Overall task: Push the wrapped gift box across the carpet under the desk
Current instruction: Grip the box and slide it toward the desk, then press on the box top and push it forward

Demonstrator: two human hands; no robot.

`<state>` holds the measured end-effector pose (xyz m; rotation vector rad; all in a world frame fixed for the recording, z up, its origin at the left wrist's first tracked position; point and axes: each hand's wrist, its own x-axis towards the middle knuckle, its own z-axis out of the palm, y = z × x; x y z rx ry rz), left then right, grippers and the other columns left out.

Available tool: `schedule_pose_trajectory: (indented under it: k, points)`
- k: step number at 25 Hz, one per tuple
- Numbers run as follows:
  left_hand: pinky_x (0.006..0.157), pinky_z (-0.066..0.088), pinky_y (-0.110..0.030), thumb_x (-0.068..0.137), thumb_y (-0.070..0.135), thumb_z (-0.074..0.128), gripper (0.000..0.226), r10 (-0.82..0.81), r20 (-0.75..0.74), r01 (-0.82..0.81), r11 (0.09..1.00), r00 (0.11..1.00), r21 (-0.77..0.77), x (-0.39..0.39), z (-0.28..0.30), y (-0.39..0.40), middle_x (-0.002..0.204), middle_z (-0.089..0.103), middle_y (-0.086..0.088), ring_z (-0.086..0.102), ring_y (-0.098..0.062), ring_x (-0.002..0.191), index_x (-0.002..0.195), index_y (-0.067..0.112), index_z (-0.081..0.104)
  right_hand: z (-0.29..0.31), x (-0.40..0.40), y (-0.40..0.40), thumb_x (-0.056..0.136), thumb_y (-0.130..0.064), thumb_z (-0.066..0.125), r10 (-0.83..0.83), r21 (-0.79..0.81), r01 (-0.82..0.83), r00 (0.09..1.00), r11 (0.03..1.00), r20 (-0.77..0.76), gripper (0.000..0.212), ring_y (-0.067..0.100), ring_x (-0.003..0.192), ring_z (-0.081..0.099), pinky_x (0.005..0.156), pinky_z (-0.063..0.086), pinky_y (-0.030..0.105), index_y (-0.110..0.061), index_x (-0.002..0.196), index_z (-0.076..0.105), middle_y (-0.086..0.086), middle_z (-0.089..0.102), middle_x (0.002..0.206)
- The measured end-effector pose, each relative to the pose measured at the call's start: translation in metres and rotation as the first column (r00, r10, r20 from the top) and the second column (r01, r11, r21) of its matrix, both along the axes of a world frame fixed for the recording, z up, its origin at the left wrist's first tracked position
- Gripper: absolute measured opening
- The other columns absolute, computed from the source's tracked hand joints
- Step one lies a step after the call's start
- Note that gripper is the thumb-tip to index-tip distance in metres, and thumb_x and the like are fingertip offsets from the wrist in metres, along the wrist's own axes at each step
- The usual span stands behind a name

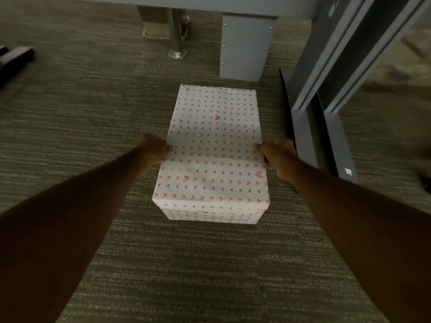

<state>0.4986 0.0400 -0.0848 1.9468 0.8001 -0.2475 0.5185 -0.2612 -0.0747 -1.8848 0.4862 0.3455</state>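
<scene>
Left hand (152, 149) and right hand (277, 155) clasp opposite sides of gift box (213, 155).

Both hands' fingers are hidden behind the sides of the gift box (213, 150), so the grip of the left hand (152, 149) and right hand (277, 155) cannot be judged fully. The surface (233, 4) is cut off at the top edge. A dark object (14, 60) at far left is cropped and unidentifiable. The right side is motion-blurred.
</scene>
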Motion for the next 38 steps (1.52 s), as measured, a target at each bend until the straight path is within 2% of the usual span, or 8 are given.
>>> schedule_pose_trajectory:
  k: [5,10,12,14,16,20,28,38]
  points:
    - [0.054,0.046,-0.024,0.092,0.014,0.062,0.024,-0.04,-0.013,0.041,0.998,0.999,0.044,-0.002,-0.002,-0.006,0.091,0.063,-0.011,0.059,-0.016,0.072,0.111,0.0,0.064,-0.008,0.0,-0.005,0.09,-0.022,0.074,-0.016,-0.024,0.016,1.0,1.0,-0.012,0.039,0.032,0.106,0.069,0.093,0.06,0.045,0.0,0.12,0.064,0.017,0.069,0.118]
    - [0.054,0.048,-0.026,0.088,0.02,0.067,0.032,-0.053,-0.035,0.056,0.996,0.998,0.067,-0.006,-0.002,-0.011,0.104,0.067,-0.014,0.064,-0.02,0.08,0.116,0.005,0.061,-0.009,-0.004,-0.006,0.092,-0.028,0.072,0.063,-0.115,-0.06,0.998,0.992,0.022,0.025,0.034,0.107,0.07,0.084,0.061,0.038,-0.005,0.103,0.07,0.016,0.071,0.117]
    - [0.059,0.052,-0.031,0.085,0.031,0.07,0.045,-0.115,-0.038,0.12,0.977,0.993,0.177,-0.009,0.003,-0.015,0.112,0.066,-0.016,0.065,-0.022,0.087,0.122,0.006,0.06,-0.001,-0.009,-0.002,0.09,-0.041,0.071,0.16,-0.238,-0.146,0.986,0.96,0.041,0.035,0.033,0.113,0.068,0.078,0.059,0.035,-0.011,0.108,0.067,0.013,0.069,0.119]
    - [0.086,0.055,-0.046,0.081,0.046,0.07,0.073,-0.205,-0.03,0.2,0.892,0.978,0.406,-0.012,0.007,-0.018,0.139,0.052,-0.019,0.056,-0.035,0.12,0.141,0.012,0.045,0.005,-0.011,0.0,0.088,-0.056,0.065,0.291,-0.446,-0.232,0.954,0.864,0.068,0.069,0.035,0.128,0.058,0.095,0.055,0.044,-0.012,0.139,0.053,0.015,0.059,0.14]
    - [0.11,0.034,-0.054,0.076,0.059,0.067,0.095,-0.356,0.029,0.254,0.718,0.934,0.648,-0.015,0.014,-0.024,0.157,0.031,-0.018,0.029,-0.04,0.144,0.151,0.015,0.028,0.012,-0.011,0.001,0.087,-0.064,0.06,0.413,-0.663,-0.223,0.9,0.714,0.141,0.088,0.039,0.142,0.044,0.11,0.041,0.052,-0.014,0.154,0.034,0.017,0.043,0.156]
    - [0.119,0.01,-0.05,0.072,0.066,0.066,0.115,-0.608,0.113,0.275,0.507,0.786,0.817,-0.012,0.039,-0.035,0.165,0.007,-0.02,0.007,-0.037,0.152,0.155,0.012,0.008,0.032,-0.008,0.008,0.087,-0.072,0.048,0.632,-0.876,-0.154,0.75,0.456,0.197,0.105,0.035,0.158,0.008,0.126,0.006,0.049,-0.01,0.162,0.008,0.017,0.01,0.171]
    - [0.122,-0.001,-0.047,0.075,0.075,0.053,0.12,-0.71,0.058,0.27,0.34,0.701,0.901,0.001,0.066,-0.05,0.165,-0.006,-0.022,-0.005,-0.034,0.153,0.155,0.006,-0.005,0.055,-0.005,0.017,0.081,-0.083,0.023,0.723,-0.949,-0.11,0.675,0.296,0.147,0.112,0.033,0.158,-0.008,0.127,-0.001,0.054,-0.009,0.162,-0.005,0.018,-0.008,0.171]
    - [0.121,-0.005,-0.046,0.075,0.078,0.05,0.121,-0.7,0.019,0.28,0.31,0.714,0.909,-0.001,0.06,-0.047,0.165,-0.009,-0.02,-0.009,-0.033,0.153,0.155,0.007,-0.007,0.052,-0.002,0.017,0.08,-0.085,0.025,0.713,-0.953,-0.092,0.686,0.288,0.149,0.115,0.033,0.158,-0.008,0.127,-0.003,0.054,-0.009,0.162,-0.005,0.017,-0.007,0.171]
